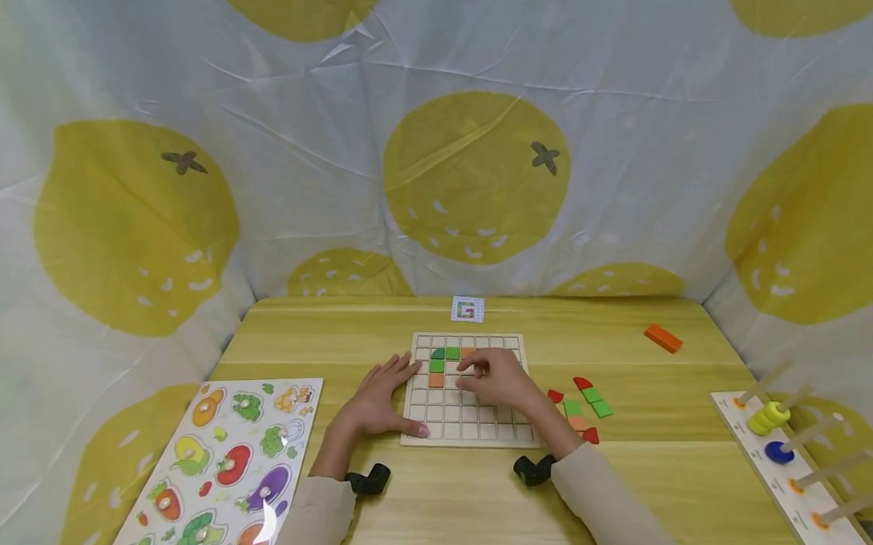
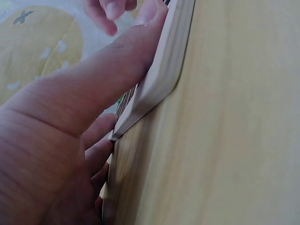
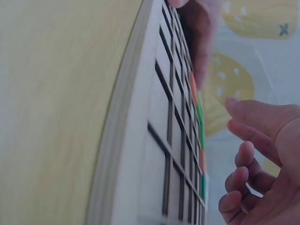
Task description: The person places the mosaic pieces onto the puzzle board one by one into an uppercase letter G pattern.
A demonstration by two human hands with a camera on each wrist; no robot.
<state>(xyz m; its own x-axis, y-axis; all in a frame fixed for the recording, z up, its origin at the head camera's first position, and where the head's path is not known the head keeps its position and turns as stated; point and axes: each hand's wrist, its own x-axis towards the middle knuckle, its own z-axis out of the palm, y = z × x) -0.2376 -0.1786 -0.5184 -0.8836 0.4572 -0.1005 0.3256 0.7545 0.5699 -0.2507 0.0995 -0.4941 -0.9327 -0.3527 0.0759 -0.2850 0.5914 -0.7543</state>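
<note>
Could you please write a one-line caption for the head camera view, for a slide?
Left hand rests on the edge of a square wooden grid board while the right hand hovers over its green and orange tiles.

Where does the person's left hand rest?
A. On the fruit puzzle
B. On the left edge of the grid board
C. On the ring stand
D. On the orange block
B: the left hand lies flat against the left edge of the grid board, its fingers straight.
</note>
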